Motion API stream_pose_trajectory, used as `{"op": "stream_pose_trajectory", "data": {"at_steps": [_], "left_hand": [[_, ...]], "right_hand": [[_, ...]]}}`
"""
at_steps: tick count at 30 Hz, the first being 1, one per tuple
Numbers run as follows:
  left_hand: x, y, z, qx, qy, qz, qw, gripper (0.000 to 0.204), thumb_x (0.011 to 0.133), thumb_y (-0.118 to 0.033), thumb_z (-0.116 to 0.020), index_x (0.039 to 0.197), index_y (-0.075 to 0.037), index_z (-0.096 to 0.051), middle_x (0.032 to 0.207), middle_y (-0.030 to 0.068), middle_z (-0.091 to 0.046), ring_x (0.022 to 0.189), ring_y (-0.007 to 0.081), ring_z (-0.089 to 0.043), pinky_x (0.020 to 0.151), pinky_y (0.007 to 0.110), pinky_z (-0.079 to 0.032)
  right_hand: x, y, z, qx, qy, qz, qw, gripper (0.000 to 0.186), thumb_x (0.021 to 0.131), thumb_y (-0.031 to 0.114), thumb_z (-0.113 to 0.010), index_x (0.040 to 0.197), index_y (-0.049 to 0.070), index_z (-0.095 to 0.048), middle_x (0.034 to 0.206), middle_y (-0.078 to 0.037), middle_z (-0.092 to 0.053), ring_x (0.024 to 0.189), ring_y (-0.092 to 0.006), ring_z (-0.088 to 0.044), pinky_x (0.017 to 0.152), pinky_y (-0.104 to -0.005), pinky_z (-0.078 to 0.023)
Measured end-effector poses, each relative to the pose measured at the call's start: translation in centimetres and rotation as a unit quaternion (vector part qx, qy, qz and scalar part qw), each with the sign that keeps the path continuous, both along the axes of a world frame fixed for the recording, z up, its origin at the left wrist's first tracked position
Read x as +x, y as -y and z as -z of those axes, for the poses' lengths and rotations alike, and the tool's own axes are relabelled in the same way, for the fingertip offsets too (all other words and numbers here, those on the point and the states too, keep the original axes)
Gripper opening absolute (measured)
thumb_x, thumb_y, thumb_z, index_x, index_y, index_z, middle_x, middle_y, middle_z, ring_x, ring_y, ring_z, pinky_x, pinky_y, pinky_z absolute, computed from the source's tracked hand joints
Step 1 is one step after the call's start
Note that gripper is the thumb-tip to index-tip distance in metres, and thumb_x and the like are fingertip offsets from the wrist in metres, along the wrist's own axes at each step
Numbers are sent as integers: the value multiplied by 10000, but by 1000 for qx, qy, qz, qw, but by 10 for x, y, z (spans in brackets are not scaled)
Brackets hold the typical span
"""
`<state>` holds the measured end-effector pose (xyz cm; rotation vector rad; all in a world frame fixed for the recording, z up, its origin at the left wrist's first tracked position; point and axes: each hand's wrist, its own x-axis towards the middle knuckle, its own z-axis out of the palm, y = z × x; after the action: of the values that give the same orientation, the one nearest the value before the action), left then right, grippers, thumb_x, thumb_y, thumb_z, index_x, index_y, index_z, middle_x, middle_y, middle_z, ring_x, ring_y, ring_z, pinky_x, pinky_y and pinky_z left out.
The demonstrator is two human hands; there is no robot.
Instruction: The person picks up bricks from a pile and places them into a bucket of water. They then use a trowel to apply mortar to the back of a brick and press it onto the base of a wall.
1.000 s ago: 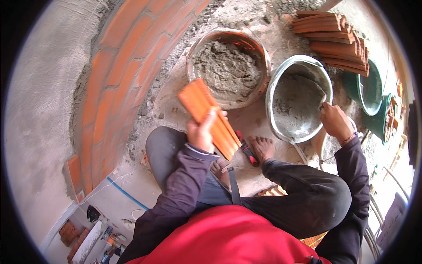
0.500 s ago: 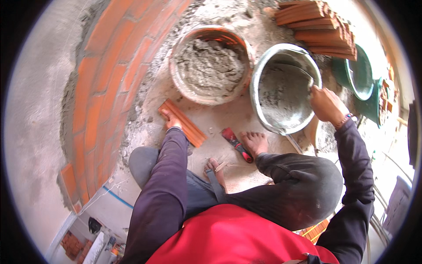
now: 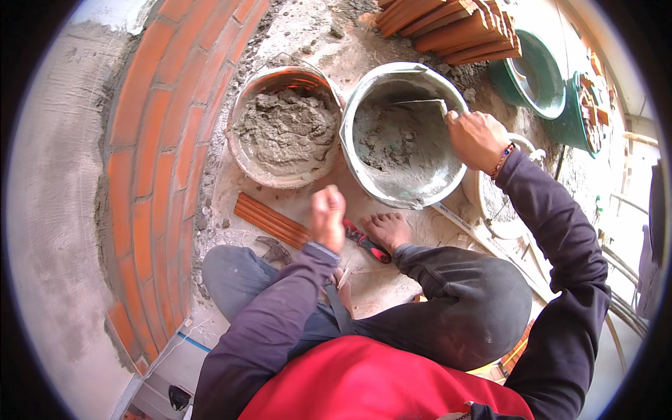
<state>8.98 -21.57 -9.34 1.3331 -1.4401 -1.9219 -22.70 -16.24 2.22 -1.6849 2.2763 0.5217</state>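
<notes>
My right hand [image 3: 478,140] grips a trowel [image 3: 428,103], its blade inside a pale-rimmed bucket [image 3: 352,155] with grey mortar on its bottom and wall. The handle is hidden in my fist. My left hand [image 3: 327,218] is raised off the floor with its fingers curled in, slightly blurred, and nothing shows in them. Just left of it, a ribbed orange brick [image 3: 271,220] lies on the floor. A red and black handled scraper [image 3: 367,241] lies beside my bare foot [image 3: 389,229]. An orange bucket [image 3: 234,150] heaped with wet mortar [image 3: 285,133] stands farther forward.
A curved brick wall [image 3: 150,168] rises at left, beside a grey plastered surface [image 3: 63,175]. Stacked bricks [image 3: 455,31] sit at the far right, near a green tub [image 3: 514,87] and another holding brick pieces [image 3: 570,129]. A hammer-like tool [image 3: 274,250] lies by my left knee.
My left hand has let go of the brick and moved right and up. My right hand still holds the trowel, whose blade now reaches farther across the bucket. The view has shifted.
</notes>
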Motion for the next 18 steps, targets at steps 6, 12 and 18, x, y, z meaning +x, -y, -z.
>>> {"op": "stream_pose_trajectory", "data": {"at_steps": [6,12,18], "left_hand": [[-100,4,-29,-220,29,-64,973,335,884,-301,-713,976,10,-627,1036,121,-497,936,231,-516,837,351,-433],[-129,50,-53,-288,-159,154,932,261,899,-275,-681,917,-15,-669,1264,185,-505,1173,282,-487,1007,365,-365],[-138,73,-55,-223,-235,285,902,369,897,-341,-680,795,10,-627,1373,261,-497,1311,312,-443,1094,418,-279]], "right_hand": [[9,-9,-14,-2,0,22,1000,293,970,172,-399,993,5,-638,747,-155,-680,707,-322,-693,609,-434,-546],[14,-38,-11,-23,50,72,996,254,962,154,-431,1050,-25,-588,699,-167,-650,644,-327,-677,546,-423,-541],[34,-71,25,-88,105,185,973,232,923,128,-445,886,-50,-589,712,-210,-664,650,-332,-694,559,-415,-558]]}}
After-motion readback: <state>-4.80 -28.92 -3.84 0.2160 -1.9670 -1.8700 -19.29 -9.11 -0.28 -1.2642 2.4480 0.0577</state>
